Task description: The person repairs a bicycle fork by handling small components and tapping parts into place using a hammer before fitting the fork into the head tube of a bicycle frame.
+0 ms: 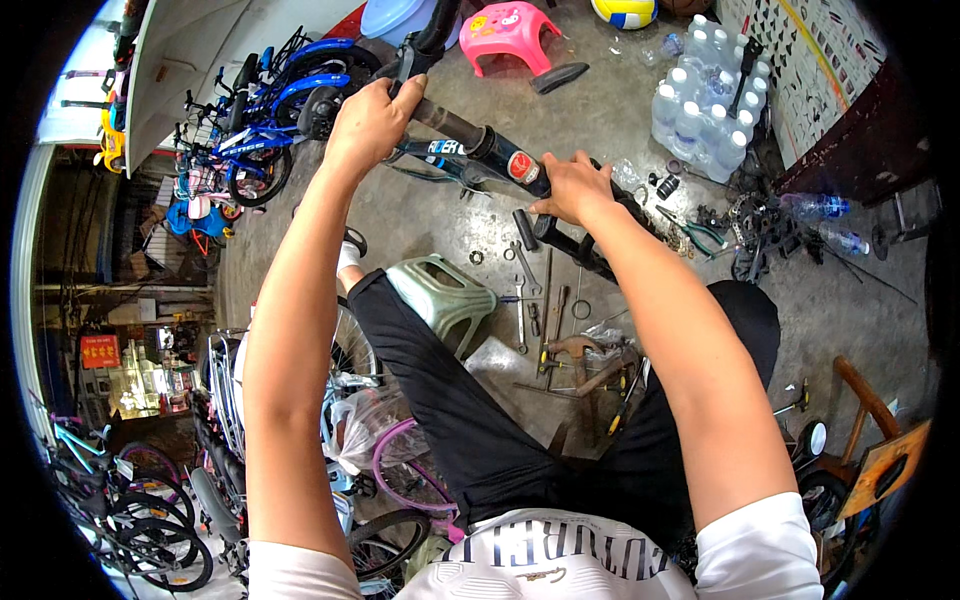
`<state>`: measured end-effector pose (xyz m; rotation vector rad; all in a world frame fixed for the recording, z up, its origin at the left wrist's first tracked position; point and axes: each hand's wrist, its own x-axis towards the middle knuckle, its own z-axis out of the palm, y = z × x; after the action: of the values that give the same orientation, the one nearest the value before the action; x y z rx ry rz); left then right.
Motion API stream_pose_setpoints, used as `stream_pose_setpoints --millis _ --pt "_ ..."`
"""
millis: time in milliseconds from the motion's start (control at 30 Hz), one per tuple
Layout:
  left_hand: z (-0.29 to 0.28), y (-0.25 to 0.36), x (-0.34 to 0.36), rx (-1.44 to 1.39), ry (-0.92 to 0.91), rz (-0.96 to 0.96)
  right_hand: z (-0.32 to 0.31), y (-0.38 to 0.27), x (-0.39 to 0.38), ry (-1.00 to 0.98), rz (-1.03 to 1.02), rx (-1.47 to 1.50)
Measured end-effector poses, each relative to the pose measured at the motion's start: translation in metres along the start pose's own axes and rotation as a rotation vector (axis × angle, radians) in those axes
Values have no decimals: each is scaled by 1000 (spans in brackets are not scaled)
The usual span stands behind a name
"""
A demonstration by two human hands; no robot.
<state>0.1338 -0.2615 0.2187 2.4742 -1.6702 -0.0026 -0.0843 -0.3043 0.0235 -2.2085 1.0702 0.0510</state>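
Note:
A dark bicycle frame is held in front of me, its head tube slanting across the view with a round red badge on it. My left hand is closed round the stem end at the upper left; its fingertips are partly hidden. At the other end of the head tube, my right hand grips the top of the black fork, with the thumb on the near side. The fork legs run down to the right, partly behind my right forearm.
Wrenches, a hammer and other tools lie on the floor below. A pale green stool stands beside my left leg. Bottled water and a pink stool stand farther off. Blue bicycles crowd the left.

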Motion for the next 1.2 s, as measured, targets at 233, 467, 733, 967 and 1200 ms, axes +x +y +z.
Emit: stream_pose_setpoints --millis 233,467,733,967,1200 --pt "-9 -3 -1 -42 -71 101 5 5 3 49 -19 45" --pt "-35 16 14 -268 -454 -244 3 4 3 21 -40 28" --pt "-13 33 18 -125 -237 -306 17 5 3 204 -25 18" --pt "-11 28 20 80 -187 -110 25 11 8 281 -27 38" --pt "-1 -9 19 -82 -51 197 27 1 7 289 -33 -10"
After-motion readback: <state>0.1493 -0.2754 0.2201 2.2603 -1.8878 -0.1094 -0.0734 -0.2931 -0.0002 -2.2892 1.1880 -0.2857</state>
